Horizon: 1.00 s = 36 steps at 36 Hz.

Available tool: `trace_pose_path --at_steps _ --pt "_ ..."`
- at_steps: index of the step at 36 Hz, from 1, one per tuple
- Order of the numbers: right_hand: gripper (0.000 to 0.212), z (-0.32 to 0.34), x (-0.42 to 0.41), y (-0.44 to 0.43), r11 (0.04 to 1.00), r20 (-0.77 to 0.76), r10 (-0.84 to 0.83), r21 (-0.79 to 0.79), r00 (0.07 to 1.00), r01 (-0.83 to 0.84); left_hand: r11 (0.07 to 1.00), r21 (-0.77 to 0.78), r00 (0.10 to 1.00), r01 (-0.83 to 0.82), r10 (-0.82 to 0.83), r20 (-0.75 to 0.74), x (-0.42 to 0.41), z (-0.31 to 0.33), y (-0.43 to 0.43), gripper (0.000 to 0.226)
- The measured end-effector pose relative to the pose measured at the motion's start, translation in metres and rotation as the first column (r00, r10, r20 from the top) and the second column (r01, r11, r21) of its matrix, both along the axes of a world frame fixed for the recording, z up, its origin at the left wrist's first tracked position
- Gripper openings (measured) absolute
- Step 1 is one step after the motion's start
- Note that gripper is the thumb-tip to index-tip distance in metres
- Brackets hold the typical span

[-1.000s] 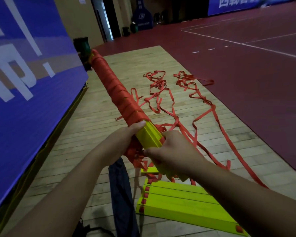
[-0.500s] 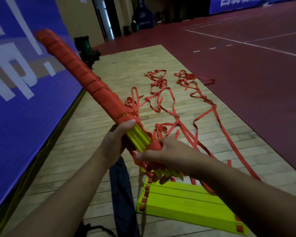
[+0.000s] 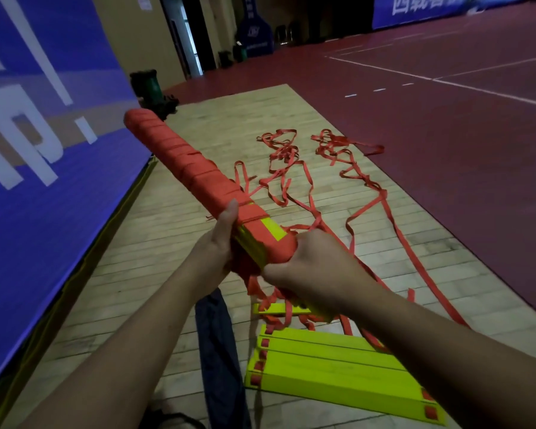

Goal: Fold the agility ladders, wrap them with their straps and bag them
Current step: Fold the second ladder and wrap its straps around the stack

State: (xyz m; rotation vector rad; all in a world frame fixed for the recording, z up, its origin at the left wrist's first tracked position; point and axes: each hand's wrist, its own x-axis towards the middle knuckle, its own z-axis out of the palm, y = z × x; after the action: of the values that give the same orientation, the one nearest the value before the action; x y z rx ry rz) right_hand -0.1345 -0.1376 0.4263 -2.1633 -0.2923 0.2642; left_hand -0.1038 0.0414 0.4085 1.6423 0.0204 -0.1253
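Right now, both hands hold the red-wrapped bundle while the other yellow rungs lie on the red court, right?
Not the court: the head view shows the yellow rungs lying on the pale wooden floor. The left hand and right hand do hold the red-wrapped bundle.

The left hand (image 3: 217, 246) shows only its thumb and the edge of its palm; its fingers are hidden behind the strap-wrapped bundle (image 3: 183, 162). The right hand (image 3: 310, 267) covers the bundle's near end, so how the rungs finish there cannot be told. Just below the right hand, one yellow rung (image 3: 279, 309) is half hidden under the loose straps (image 3: 362, 212), which also run out of sight under the right forearm (image 3: 430, 345). That forearm covers a corner of the flat rungs (image 3: 338, 370). Below the left hand, the dark bag (image 3: 220, 351) is cut off by the bottom edge. Beyond the bundle's tip, well away from both hands, a dark green object (image 3: 146, 88) is too dim to identify.
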Motion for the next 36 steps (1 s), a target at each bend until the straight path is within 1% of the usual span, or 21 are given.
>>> trace_pose_path --at_steps 3,5,7,8,10,12,14,15,16,17,18,20,21,22,23,26,29,31,32,34,36 --pt "0.029 0.0 0.001 -0.005 0.956 0.257 -0.016 -0.28 0.966 0.09 0.989 0.137 0.998 0.056 -0.054 -0.018 -0.001 -0.001 0.001 0.084" --pt "0.038 -0.003 -0.005 -0.002 0.897 0.386 -0.004 -0.406 0.922 0.174 0.989 0.12 0.997 0.082 -0.081 -0.012 -0.005 -0.003 -0.005 0.074" --pt "0.05 -0.007 -0.011 0.004 0.869 0.465 -0.008 -0.435 0.885 0.237 0.999 -0.004 0.999 0.054 -0.054 0.005 -0.009 -0.004 -0.009 0.056" --pt "0.054 -0.008 -0.014 0.006 0.876 0.486 -0.018 -0.413 0.874 0.247 0.996 -0.077 0.999 0.039 -0.039 0.009 -0.01 -0.003 -0.009 0.05" --pt "0.058 -0.011 -0.016 0.009 0.916 0.498 -0.032 -0.332 0.867 0.224 0.987 -0.141 0.997 0.077 -0.072 0.034 -0.01 -0.001 -0.001 0.048" --pt "0.054 -0.014 -0.015 0.01 0.972 0.395 -0.039 -0.2 0.918 0.127 0.976 -0.117 0.98 0.183 -0.173 0.095 -0.008 0.003 0.011 0.048" --pt "0.046 -0.013 -0.008 0.008 0.999 0.149 -0.009 0.035 0.989 0.004 0.957 -0.074 0.952 0.281 -0.268 0.146 -0.008 0.006 0.02 0.04" --pt "0.038 -0.012 -0.004 0.005 0.985 -0.002 0.045 0.164 0.999 -0.044 0.945 -0.06 0.938 0.32 -0.308 0.158 -0.009 0.006 0.025 0.038" --pt "0.029 -0.009 -0.001 0.001 0.957 -0.136 0.119 0.281 0.984 -0.076 0.933 -0.05 0.925 0.356 -0.344 0.161 -0.009 0.008 0.026 0.036" --pt "0.021 -0.006 0.002 -0.003 0.927 -0.231 0.199 0.36 0.952 -0.107 0.92 -0.038 0.911 0.39 -0.379 0.16 -0.01 0.009 0.028 0.035" --pt "0.019 -0.004 0.003 -0.006 0.894 -0.289 0.283 0.424 0.915 -0.142 0.912 -0.025 0.903 0.409 -0.4 0.158 -0.011 0.01 0.029 0.034" --pt "0.025 -0.007 0.004 -0.01 0.807 -0.361 0.456 0.552 0.813 -0.208 0.901 -0.013 0.893 0.433 -0.427 0.14 -0.013 0.012 0.027 0.041" --pt "0.027 -0.009 0.004 -0.01 0.769 -0.386 0.52 0.6 0.762 -0.221 0.898 -0.017 0.892 0.44 -0.435 0.12 -0.013 0.011 0.027 0.047" --pt "0.025 -0.01 0.003 -0.01 0.755 -0.402 0.548 0.615 0.733 -0.228 0.896 -0.027 0.893 0.443 -0.439 0.097 -0.014 0.011 0.027 0.051" --pt "0.02 -0.012 0.001 -0.01 0.768 -0.405 0.54 0.596 0.738 -0.235 0.894 -0.038 0.893 0.446 -0.442 0.079 -0.014 0.01 0.028 0.053" --pt "0.008 -0.009 -0.002 -0.007 0.862 -0.339 0.404 0.452 0.85 -0.229 0.914 -0.084 0.918 0.396 -0.394 0.039 -0.013 0.009 0.032 0.058" --pt "0.007 -0.007 -0.006 0.0 0.888 -0.278 0.331 0.414 0.902 -0.199 0.923 -0.135 0.931 0.36 -0.365 -0.016 -0.012 0.009 0.033 0.079" --pt "0.006 -0.005 -0.007 0.005 0.908 -0.246 0.248 0.397 0.937 -0.136 0.939 -0.094 0.939 0.331 -0.338 -0.072 -0.013 0.01 0.031 0.09" --pt "0.011 -0.005 -0.007 0.008 0.921 -0.226 0.188 0.379 0.956 -0.091 0.95 -0.049 0.946 0.309 -0.312 -0.09 -0.013 0.011 0.029 0.092" --pt "0.018 -0.004 -0.006 0.013 0.952 -0.149 0.046 0.305 0.988 0.002 0.964 0.066 0.964 0.256 -0.25 -0.089 -0.013 0.012 0.025 0.088" --pt "0.021 -0.008 -0.005 0.022 0.985 -0.017 -0.086 0.151 0.996 0.087 0.973 0.085 0.975 0.216 -0.212 -0.061 -0.014 0.015 0.018 0.063"
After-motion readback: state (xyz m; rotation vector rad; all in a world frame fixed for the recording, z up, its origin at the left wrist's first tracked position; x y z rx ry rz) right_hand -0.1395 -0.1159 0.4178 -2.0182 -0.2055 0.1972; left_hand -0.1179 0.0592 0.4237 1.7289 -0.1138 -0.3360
